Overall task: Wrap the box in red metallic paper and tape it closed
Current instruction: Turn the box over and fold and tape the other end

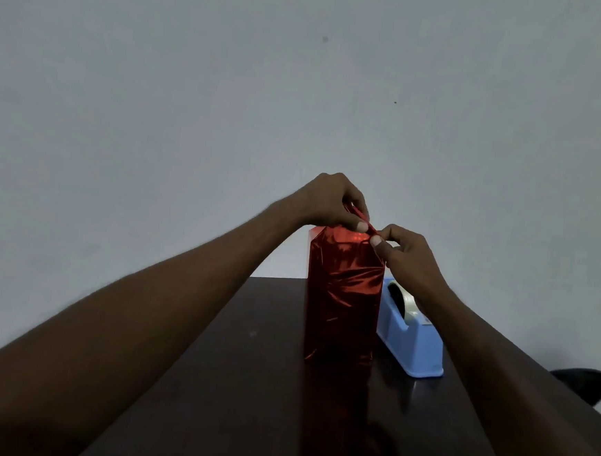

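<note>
A tall box covered in red metallic paper (343,296) stands upright on the dark table (243,385). The paper wraps its visible sides and is gathered at the top. My left hand (330,201) sits over the top of the box, its fingers and thumb pinching a folded flap of the red paper. My right hand (403,252) pinches the right end of that same flap at the box's top right corner. The box itself is hidden under the paper.
A blue tape dispenser (410,339) with a roll of clear tape stands on the table just right of the box, under my right forearm. A plain grey wall fills the background. A dark object (583,387) lies past the table's right edge.
</note>
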`<state>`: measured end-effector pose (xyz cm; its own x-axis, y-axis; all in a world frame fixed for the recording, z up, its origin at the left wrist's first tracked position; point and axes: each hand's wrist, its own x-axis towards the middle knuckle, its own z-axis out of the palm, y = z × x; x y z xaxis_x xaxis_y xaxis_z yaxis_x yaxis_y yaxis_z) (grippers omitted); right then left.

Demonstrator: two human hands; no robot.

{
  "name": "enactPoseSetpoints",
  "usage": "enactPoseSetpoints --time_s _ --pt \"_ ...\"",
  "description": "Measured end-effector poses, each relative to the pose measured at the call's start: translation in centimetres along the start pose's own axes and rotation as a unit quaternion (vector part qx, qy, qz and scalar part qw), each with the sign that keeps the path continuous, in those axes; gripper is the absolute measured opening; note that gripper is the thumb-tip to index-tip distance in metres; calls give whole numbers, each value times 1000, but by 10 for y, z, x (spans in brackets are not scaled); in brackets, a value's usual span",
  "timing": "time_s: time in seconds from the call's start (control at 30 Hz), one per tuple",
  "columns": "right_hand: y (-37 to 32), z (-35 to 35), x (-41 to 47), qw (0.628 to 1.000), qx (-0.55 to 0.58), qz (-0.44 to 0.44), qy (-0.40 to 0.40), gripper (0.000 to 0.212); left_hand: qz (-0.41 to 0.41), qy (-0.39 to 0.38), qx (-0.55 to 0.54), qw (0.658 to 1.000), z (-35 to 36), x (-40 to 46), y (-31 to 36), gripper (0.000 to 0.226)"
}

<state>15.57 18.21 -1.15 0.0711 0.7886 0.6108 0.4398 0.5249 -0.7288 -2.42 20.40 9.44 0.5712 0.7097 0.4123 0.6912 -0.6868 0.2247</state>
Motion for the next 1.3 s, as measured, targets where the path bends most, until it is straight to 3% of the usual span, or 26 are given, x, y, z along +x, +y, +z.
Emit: enactPoseSetpoints --time_s 0.1,0.43,0.57,0.7,0.9,1.17,1.3 --pt "1 -1 -1 1000 -1 7 4 20 2 68 -1 998 5 4 5 10" --pt "-5 0 -4 1000 -26 3 11 21 -9 107 -29 994 2 2 1 8" --pt "-7 0 -5 999 -27 7 20 22 -19 155 -38 987 0 -1 -2 11" --pt "-8 3 -3 999 -24 17 25 24 -63 92 -63 992 0 -12 -8 31" --pt "-7 4 -1 999 -28 14 36 21 -65 150 -95 982 2 -16 -12 13" --pt "-25 0 7 997 -68 33 25 28 -42 147 -141 978 1 -19 -15 16" --pt "-51 -3 26 993 -114 5 -5 22 -58 146 -181 971 2 -19 -15 23"
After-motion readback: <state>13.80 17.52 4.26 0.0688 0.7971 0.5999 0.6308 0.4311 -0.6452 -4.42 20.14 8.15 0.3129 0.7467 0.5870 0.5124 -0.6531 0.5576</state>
